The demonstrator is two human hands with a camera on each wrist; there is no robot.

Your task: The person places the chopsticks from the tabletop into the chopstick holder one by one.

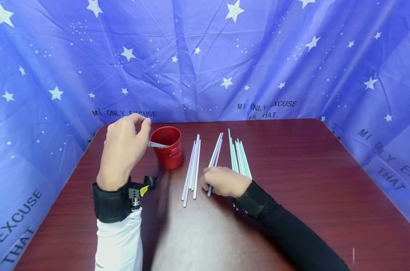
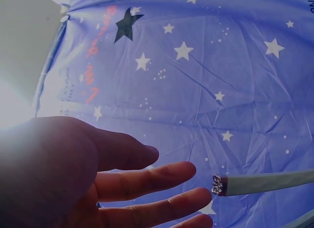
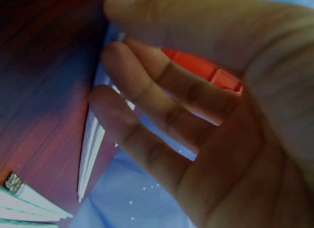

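My left hand is raised beside a red bucket, its fingers loosely extended with nothing between them. Pale chopsticks lean out over the bucket's rim. One chopstick, with a glittery end and a dark band, shows just past the left fingertips. My right hand reaches down over the middle bunch of pale purple chopsticks. In the right wrist view the thumb stays apart from the fairly straight fingers, and the fingertips lie right at those chopsticks.
Left of the right hand lies a bunch of pinkish-white chopsticks. Pale green chopsticks lie to its right, partly behind the wrist. All rest on a dark reddish wooden table. A blue starry cloth hangs behind and on both sides.
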